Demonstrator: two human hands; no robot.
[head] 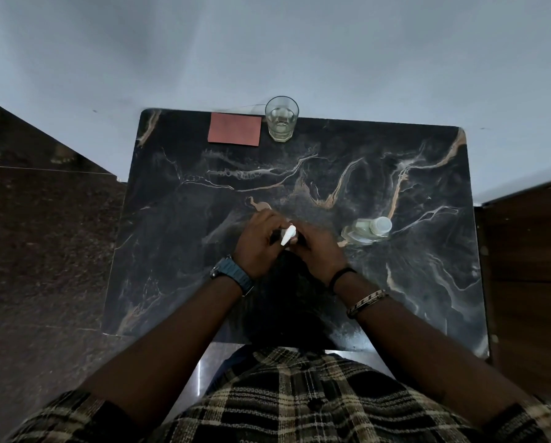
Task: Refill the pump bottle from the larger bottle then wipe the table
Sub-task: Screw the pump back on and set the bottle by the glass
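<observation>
The pump bottle's white pump head (288, 235) pokes up between my two hands at the middle of the black marble table (427, 298); its body is hidden by my fingers. My left hand (258, 241) wraps it from the left and my right hand (319, 251) closes on it from the right. The larger clear bottle (365, 232) with a white cap stands just right of my right hand, apart from it. A folded reddish cloth (235, 129) lies flat at the table's far edge.
A clear drinking glass (281, 123) stands at the far edge, right of the cloth, against a pale wall. Dark stone floor lies to the left and a brown wooden panel (530, 282) borders the table's right side.
</observation>
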